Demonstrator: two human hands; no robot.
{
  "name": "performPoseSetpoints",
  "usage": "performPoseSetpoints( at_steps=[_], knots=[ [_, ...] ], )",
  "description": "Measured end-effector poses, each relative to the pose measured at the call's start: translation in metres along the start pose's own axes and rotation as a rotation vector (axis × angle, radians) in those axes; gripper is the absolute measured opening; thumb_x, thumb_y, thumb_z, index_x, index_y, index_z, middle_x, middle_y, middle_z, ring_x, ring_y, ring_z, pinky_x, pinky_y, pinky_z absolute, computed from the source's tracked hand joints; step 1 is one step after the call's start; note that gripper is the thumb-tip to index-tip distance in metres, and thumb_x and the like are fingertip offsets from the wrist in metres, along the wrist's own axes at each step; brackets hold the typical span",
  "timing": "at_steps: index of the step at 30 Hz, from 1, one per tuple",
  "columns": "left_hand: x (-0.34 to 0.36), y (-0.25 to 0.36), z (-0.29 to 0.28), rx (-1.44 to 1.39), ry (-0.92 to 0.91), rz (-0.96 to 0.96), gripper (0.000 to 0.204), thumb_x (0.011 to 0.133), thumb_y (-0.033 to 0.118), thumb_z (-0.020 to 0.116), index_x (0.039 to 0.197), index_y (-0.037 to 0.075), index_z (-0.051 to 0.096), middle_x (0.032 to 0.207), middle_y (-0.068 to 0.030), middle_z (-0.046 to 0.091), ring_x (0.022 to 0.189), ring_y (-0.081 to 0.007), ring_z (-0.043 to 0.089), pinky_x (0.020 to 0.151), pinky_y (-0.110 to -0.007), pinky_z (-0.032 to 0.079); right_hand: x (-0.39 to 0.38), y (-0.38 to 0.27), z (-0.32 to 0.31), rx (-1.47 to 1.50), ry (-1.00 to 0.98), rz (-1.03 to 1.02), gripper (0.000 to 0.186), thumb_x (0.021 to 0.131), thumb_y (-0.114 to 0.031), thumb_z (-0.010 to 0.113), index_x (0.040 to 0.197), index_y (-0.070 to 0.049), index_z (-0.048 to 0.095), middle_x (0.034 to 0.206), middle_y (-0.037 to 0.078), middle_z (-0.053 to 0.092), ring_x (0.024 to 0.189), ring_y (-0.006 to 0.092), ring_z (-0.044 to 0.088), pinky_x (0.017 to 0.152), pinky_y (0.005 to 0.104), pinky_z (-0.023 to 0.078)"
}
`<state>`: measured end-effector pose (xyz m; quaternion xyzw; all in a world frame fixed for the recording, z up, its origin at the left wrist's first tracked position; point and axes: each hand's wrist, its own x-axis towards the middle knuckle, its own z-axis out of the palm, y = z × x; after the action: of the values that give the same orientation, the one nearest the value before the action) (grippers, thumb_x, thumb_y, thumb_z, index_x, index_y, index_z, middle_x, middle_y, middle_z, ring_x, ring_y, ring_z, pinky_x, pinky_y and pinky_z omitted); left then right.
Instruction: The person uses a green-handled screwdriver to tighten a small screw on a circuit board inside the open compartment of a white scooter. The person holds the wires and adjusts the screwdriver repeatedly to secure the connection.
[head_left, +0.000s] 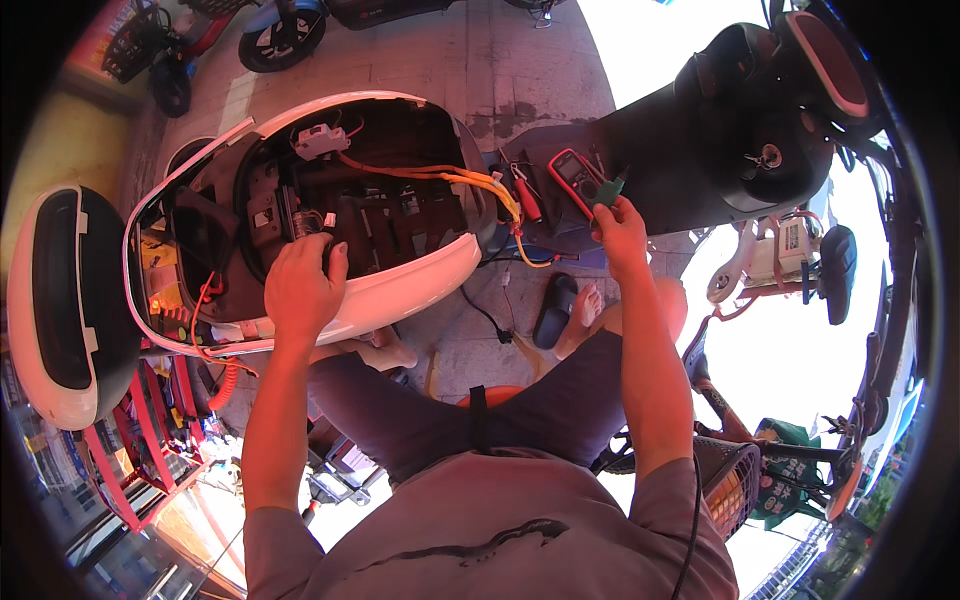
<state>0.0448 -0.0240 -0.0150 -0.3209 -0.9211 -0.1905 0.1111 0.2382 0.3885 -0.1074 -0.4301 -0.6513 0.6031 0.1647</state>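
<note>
An electric scooter lies open before me, its white body shell (pixel 420 278) around a dark inner bay. My left hand (pixel 305 285) reaches over the near rim, fingers curled beside a small white connector (pixel 330 220); whatever they grip is hidden. On the right, my right hand (pixel 622 235) pinches a green piece (pixel 608 192) with a dark tip, its exact kind unclear. It is held over a red multimeter (pixel 568 168) on the scooter's footboard. Beside the meter lies a red-handled screwdriver (pixel 526 198). Thick orange cables (pixel 440 174) run across the bay from a grey-white box (pixel 320 141).
A black-and-white scooter seat (pixel 65 305) stands at the far left. The dark front panel (pixel 700 150) rises at the right. A loose black cable (pixel 485 318) trails on the paving between scooter and feet. Other parked two-wheelers, including a blue one (pixel 280 35), stand beyond.
</note>
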Motion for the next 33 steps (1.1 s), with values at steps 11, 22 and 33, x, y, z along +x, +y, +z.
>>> performPoseSetpoints(
  at_steps=[11,22,33],
  knots=[
    [0.004,0.002,0.001,0.078,-0.041,0.011,0.017,0.095,0.023,0.069,0.091,0.006,0.067,0.086,-0.0127,0.070,0.084,-0.0347,0.066,0.076,-0.047,0.053,0.078,0.128,0.059,-0.226,-0.027,0.228,0.036,0.088,-0.016,0.080,0.121,-0.002,0.075,0.094,0.008,0.075,0.078,0.0180,0.070,0.068,0.0326,0.055],
    [0.010,0.007,-0.006,0.088,-0.138,-0.010,0.014,0.085,0.014,0.071,0.096,0.005,0.069,0.090,-0.0097,0.069,0.085,-0.0308,0.066,0.075,-0.041,0.051,0.128,0.230,0.130,-0.376,0.182,0.143,0.033,0.089,-0.026,0.082,0.111,-0.002,0.077,0.098,0.013,0.080,0.092,0.0252,0.076,0.087,0.0381,0.058],
    [0.016,0.005,-0.009,0.070,-0.282,-0.119,0.016,0.085,0.024,0.073,0.091,0.011,0.066,0.089,-0.0045,0.067,0.083,-0.0247,0.064,0.073,-0.039,0.048,0.073,0.044,0.080,-0.070,0.074,0.271,0.025,0.103,-0.018,0.071,0.119,0.000,0.071,0.098,0.004,0.073,0.089,0.0108,0.068,0.079,0.0256,0.054]
  ],
)
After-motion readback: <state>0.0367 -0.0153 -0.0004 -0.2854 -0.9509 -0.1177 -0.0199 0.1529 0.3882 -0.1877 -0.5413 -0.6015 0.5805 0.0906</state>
